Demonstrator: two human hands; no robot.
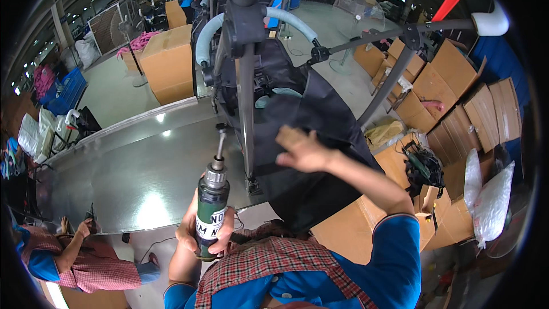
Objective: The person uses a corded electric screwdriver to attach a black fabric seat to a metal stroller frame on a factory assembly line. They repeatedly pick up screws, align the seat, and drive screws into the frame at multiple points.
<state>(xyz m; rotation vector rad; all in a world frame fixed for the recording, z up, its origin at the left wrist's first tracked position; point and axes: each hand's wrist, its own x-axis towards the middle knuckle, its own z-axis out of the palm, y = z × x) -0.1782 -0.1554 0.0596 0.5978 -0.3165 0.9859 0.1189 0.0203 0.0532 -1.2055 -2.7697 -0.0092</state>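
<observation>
My left hand (191, 230) is wrapped round a green and black electric screwdriver (213, 206), its bit pointing away from me over the metal table. To the right, my right hand (306, 150) hovers with fingers apart, slightly blurred, over the black fabric (334, 117) of a stroller. I cannot tell whether it touches the cloth. A grey metal tube (246, 109) of the stroller frame stands upright between my hands. Beyond it curves a bar padded in pale blue-grey foam (291, 21). The frame's right arm ends in a white grip (490, 23) beside a red lever (449, 3).
The shiny metal table (126, 163) extends left. At its near left, another person in a checked apron (94, 260) holds a dark tool. Cardboard boxes (443, 80) and plastic-wrapped parcels (494, 203) crowd the right. A tall carton (168, 63) stands beyond the table.
</observation>
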